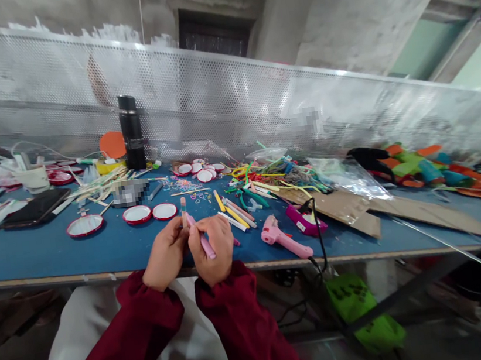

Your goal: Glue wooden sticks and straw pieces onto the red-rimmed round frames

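Note:
Just over the table's front edge, my two hands meet. My left hand (pixel 167 253) is closed on a small upright stick (pixel 183 206), pinkish with a teal band. Closed round a pink marker (pixel 206 245), my right hand (pixel 213 244) brings the marker's upper end close to that stick. Whether the two touch, I cannot tell. Several markers (pixel 237 214) in yellow, white and pink lie right of my hands. A pink glue gun (pixel 284 238) rests farther right. Beyond my left hand are white jar lids (pixel 165 211) with red rims.
A black bottle (pixel 131 132) stands at the back against a perforated metal screen (pixel 220 94). Coloured pipe cleaners (pixel 266 173) are heaped centre right, near cardboard pieces (pixel 342 208). A phone (pixel 37 208) lies left. The glue gun's black cable (pixel 320 234) hangs over the edge.

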`<state>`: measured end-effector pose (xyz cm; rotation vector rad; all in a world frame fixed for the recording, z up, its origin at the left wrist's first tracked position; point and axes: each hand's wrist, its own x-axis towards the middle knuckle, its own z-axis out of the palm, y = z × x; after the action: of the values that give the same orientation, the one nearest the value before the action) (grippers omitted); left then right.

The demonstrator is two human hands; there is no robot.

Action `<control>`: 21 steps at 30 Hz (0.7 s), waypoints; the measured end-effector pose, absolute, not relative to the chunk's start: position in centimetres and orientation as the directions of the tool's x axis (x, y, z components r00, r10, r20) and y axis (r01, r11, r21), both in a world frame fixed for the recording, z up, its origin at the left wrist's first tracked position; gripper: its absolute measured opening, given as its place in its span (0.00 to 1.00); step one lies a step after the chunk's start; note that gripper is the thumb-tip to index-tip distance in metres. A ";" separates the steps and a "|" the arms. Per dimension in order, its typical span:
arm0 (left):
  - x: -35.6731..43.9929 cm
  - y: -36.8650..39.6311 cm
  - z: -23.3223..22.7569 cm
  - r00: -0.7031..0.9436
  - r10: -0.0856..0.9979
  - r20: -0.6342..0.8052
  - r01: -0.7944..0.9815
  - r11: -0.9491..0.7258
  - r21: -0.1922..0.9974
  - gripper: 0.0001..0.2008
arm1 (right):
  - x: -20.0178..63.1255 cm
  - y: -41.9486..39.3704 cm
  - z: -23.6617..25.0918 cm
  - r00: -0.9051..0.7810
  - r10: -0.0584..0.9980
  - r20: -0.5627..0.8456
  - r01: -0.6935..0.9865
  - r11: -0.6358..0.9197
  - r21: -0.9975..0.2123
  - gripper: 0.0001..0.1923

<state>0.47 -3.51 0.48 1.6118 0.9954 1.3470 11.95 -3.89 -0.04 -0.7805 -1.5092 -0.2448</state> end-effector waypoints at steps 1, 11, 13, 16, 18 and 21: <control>0.5 -3.5 0.5 0.119 0.922 0.369 0.074 -0.379 0.922 0.09 | 12.0 -3.9 0.0 0.084 0.317 0.945 0.596 0.744 -0.302 0.07; 0.4 -3.2 0.2 0.113 0.914 0.390 0.110 -0.401 0.909 0.09 | 12.0 -3.9 -0.1 0.070 0.307 0.949 0.596 0.750 -0.287 0.06; 0.4 -3.2 0.2 0.107 0.916 0.387 0.119 -0.399 0.909 0.08 | 11.9 -3.9 -0.1 0.084 0.304 0.949 0.602 0.744 -0.292 0.07; 0.5 -3.3 0.2 0.110 0.914 0.390 0.114 -0.402 0.909 0.08 | 11.9 -3.9 -0.1 0.095 0.306 0.947 0.612 0.733 -0.298 0.07; 0.5 -3.3 0.2 0.114 0.910 0.398 0.099 -0.409 0.907 0.09 | 11.9 -3.9 -0.1 0.065 0.306 0.950 0.611 0.740 -0.281 0.07; 0.5 -3.3 0.1 0.116 0.911 0.396 0.106 -0.408 0.907 0.10 | 12.0 -3.9 0.0 0.067 0.304 0.950 0.612 0.740 -0.279 0.07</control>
<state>0.50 -3.29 0.10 1.6528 1.0074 1.3704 11.95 -3.91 -0.03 -0.7745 -1.5306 -0.2717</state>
